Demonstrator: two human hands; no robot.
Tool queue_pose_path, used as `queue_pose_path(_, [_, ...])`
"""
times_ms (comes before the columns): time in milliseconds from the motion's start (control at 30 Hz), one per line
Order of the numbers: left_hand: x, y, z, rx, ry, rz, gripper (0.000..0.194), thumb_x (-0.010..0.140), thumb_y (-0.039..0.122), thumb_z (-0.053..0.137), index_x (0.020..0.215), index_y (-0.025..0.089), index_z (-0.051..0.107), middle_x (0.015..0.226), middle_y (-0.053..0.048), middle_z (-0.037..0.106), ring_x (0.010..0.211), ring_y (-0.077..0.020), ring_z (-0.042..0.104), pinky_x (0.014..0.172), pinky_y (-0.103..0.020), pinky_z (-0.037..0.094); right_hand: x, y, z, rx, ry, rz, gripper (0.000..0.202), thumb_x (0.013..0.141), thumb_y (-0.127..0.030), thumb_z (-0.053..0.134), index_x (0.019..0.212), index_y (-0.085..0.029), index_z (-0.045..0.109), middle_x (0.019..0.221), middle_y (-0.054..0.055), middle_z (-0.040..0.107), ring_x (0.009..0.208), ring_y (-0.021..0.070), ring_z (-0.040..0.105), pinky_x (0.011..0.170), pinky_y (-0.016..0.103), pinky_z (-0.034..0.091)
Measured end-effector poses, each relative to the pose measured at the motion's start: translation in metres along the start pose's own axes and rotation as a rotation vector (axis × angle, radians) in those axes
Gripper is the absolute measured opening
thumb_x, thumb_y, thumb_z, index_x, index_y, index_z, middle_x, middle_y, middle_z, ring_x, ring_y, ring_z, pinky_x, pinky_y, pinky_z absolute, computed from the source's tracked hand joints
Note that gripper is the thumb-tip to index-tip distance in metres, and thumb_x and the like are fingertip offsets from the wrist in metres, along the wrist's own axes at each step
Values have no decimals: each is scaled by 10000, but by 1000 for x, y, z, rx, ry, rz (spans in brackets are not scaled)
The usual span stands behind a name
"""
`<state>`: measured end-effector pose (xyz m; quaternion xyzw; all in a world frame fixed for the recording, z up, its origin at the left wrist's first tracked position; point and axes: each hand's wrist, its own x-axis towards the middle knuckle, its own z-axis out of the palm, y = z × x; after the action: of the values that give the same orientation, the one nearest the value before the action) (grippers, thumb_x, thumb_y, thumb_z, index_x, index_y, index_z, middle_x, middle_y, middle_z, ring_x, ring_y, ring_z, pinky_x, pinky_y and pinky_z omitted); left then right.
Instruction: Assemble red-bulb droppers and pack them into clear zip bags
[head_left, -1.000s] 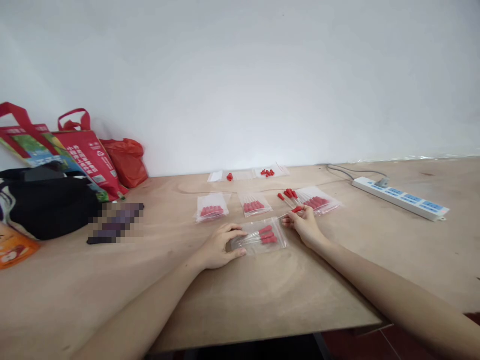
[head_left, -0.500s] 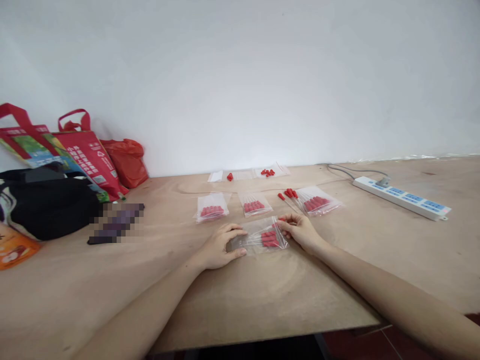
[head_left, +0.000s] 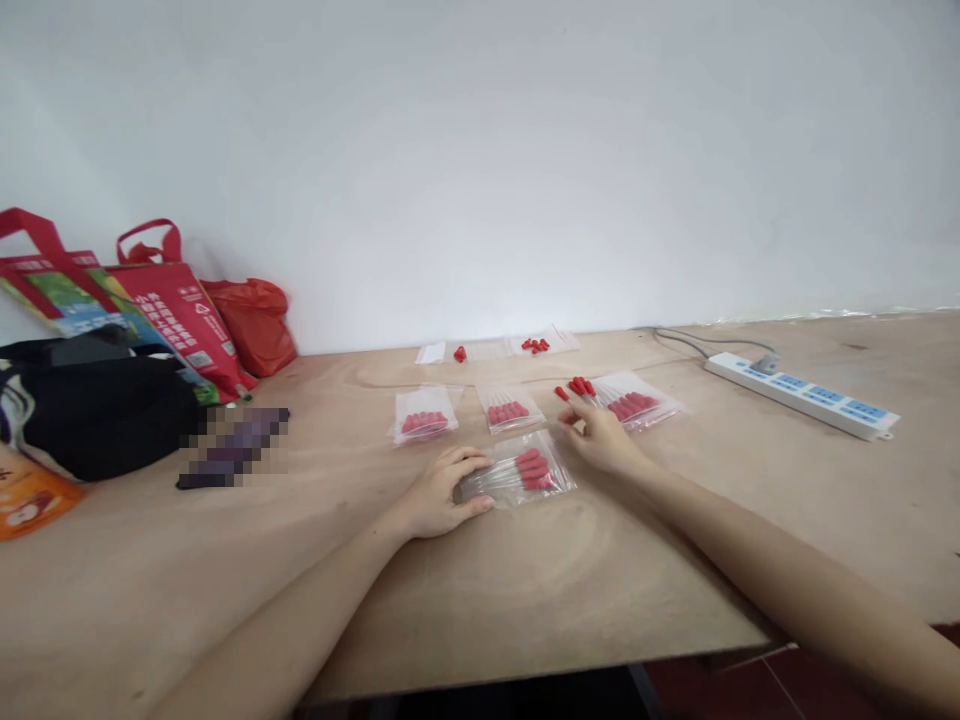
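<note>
A clear zip bag (head_left: 501, 492) with several red-capped droppers (head_left: 534, 468) lies flat at the near middle of the table. My left hand (head_left: 442, 495) holds its left end, thumb below and fingers above. Right of the bag, my right hand (head_left: 596, 438) has its fingers apart, with nothing seen in them; its fingertips are at the thin stems of the loose red-capped droppers (head_left: 580, 387). Behind are filled bags: one on the left (head_left: 424, 412), one in the middle (head_left: 510, 408) and one on the right (head_left: 634, 403).
Loose red caps (head_left: 535, 346) and clear packaging lie near the wall. A white power strip (head_left: 802, 393) with a grey cable is at the right. Red shopping bags (head_left: 176, 320), a black bag (head_left: 97, 410), an orange packet (head_left: 34, 500) and a blurred dark object (head_left: 236, 447) are at the left.
My right hand has left the bag's right end and moved up and right to the loose droppers. Another red cap now shows in the bag. My left hand stays put.
</note>
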<state>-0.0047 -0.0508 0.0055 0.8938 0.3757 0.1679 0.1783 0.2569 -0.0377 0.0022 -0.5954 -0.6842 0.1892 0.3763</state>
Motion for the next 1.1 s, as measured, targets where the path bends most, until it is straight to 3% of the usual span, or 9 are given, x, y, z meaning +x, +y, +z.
queue_pose_path(67, [0,-2,1,2,-13,-13,436,758,400,548,1157,234,490,1238,-62,449,1131,-225,427,971,-390,328,17,4,-3,-244,63,27,132,725,-169,491,836,-171,562,939,94,600,857,221,561,726,338,428])
queue_pose_path(167, [0,-4,2,2,-32,-31,450,756,412,550,1167,240,490,1272,-57,433,1177,-232,383,999,-407,290,40,5,3,-463,18,199,237,735,-133,468,965,-128,524,1029,180,553,962,280,529,758,383,412])
queue_pose_path(267, [-1,-4,1,-2,-37,-15,446,750,416,557,1158,245,505,1265,-51,447,1185,-230,376,1004,-403,284,54,4,15,-518,-26,279,316,719,-78,459,1035,-78,475,1005,225,551,958,297,538,753,398,410])
queue_pose_path(433, [-1,-3,0,5,-43,-14,453,748,407,561,1166,244,505,1269,-55,442,1184,-230,379,1001,-403,287,53,2,15,-476,-22,214,470,681,-44,453,1146,-37,381,988,237,553,905,285,561,733,373,418])
queue_pose_path(567, [-1,-1,-1,0,-33,-6,437,744,397,568,1156,264,511,1260,-45,454,1170,-233,393,991,-410,295,39,6,-5,-97,119,103,649,683,-102,467,1277,-99,206,687,48,576,647,198,567,627,307,439])
queue_pose_path(667, [0,0,-2,2,-34,-23,433,741,383,574,1151,258,515,1262,-51,452,1169,-237,392,990,-421,291,24,11,-10,302,201,166,658,710,-178,466,1285,-162,147,562,-69,470,437,125,484,492,263,427])
queue_pose_path(800, [0,-1,-2,12,-44,-34,444,741,396,569,1155,244,515,1264,-59,445,1175,-238,384,993,-417,290,8,13,2,530,237,217,577,704,-212,489,1198,-193,192,603,-85,441,405,102,490,438,250,436])
queue_pose_path(1000, [0,-1,-2,17,-46,-29,442,745,405,563,1159,258,511,1269,-49,441,1179,-237,383,996,-410,291,0,3,21,737,296,268,410,699,-192,502,1004,-233,231,575,-80,471,484,147,566,508,304,510])
queue_pose_path(1100, [0,-1,-1,17,-47,-36,445,742,402,568,1159,257,509,1271,-49,442,1181,-239,380,996,-416,289,-4,-2,27,868,266,305,322,723,-211,473,925,-251,225,582,-70,509,519,159,595,530,317,521])
